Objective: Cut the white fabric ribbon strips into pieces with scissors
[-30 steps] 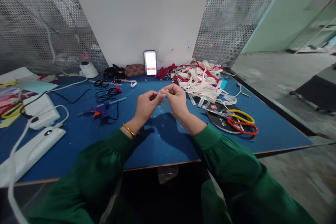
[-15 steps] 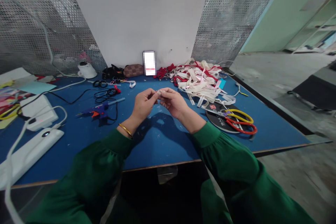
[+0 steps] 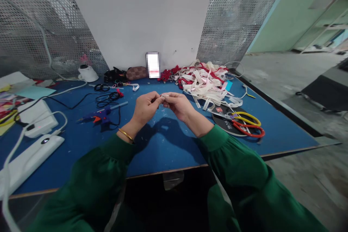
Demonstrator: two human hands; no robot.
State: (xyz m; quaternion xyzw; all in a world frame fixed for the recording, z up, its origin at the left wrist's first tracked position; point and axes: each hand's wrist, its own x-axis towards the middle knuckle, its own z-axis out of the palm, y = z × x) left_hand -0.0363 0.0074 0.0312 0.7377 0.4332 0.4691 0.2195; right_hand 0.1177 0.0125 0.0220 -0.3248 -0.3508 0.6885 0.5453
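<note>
Above the middle of the blue table [image 3: 165,152], my left hand [image 3: 146,106] and my right hand [image 3: 179,105] meet at the fingertips. Both are closed in a pinch, thumbs against the fingers. Something small and pale seems to sit between the tips, but the fingers cover most of it and I cannot make out what it is. To the left of my left hand lies a blue glue gun [image 3: 100,116] with an orange trigger. A heap of white and red ribbon strips [image 3: 205,83] is behind and right of my right hand.
Scissors with yellow and red handles [image 3: 246,123] rest on a round black mat [image 3: 228,127] at the right. A phone [image 3: 153,65] leans on the white board [image 3: 141,25], beside a checked pouch [image 3: 136,73]. A white power strip [image 3: 32,157] and cables occupy the left.
My hands have drawn slightly apart at the wrists, the left one shifting a little left. Their fingertips still meet. The whole view has shifted slightly.
</note>
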